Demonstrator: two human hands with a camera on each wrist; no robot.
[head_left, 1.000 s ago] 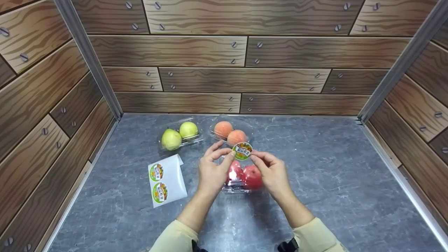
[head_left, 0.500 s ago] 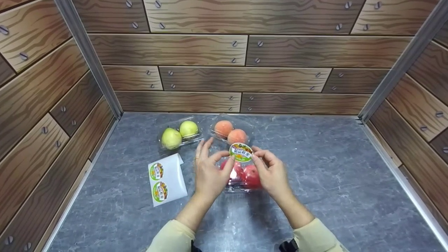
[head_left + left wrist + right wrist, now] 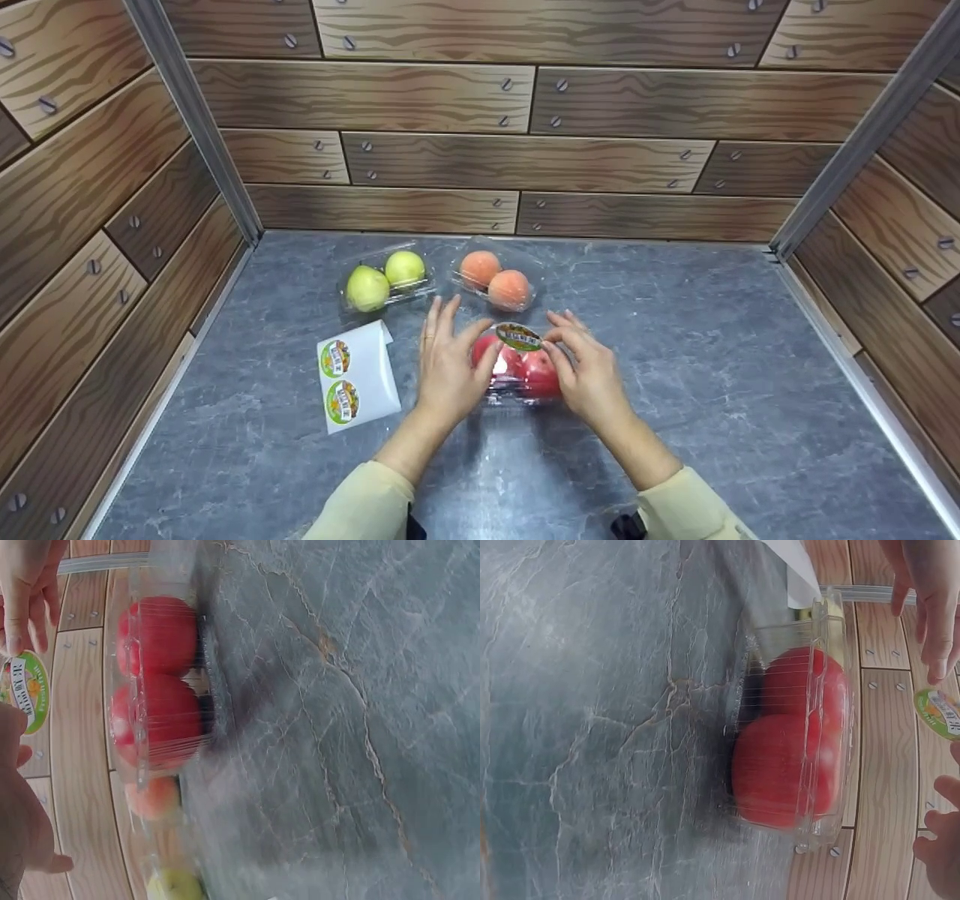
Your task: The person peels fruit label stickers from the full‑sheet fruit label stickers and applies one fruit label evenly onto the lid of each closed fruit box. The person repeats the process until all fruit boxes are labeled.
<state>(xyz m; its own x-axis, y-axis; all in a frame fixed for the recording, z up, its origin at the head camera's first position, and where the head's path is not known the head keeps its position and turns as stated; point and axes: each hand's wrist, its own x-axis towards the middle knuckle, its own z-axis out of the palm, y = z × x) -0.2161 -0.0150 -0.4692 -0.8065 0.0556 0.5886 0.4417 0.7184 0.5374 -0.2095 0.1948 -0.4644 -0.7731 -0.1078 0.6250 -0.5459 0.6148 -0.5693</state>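
Observation:
A round fruit-print sticker (image 3: 519, 337) is stretched between both hands, tilted nearly flat over a lidded clear plastic fruit box (image 3: 826, 701). My left hand (image 3: 450, 371) pinches its left edge between thumb and index finger, the other fingers spread upward. At the opposite edge, the right thumb and index finger pinch it, the rest of the right hand (image 3: 590, 369) loosely bent. Two round red fruits (image 3: 159, 637) sit inside the box. From the left wrist view, the sticker hangs above the lid, apart from it.
White backing paper (image 3: 371, 375) with two more stickers lies at left, one edge curled. Behind stand a clear box of yellow-green fruits (image 3: 367, 289) and another of peach-coloured fruits (image 3: 508, 289). Wood-print walls (image 3: 375, 210) enclose the grey table (image 3: 720, 390).
The sticker has come down toward the box and tipped from facing the camera to nearly flat. The left hand's free fingers have spread upward. The head view has tilted slightly down.

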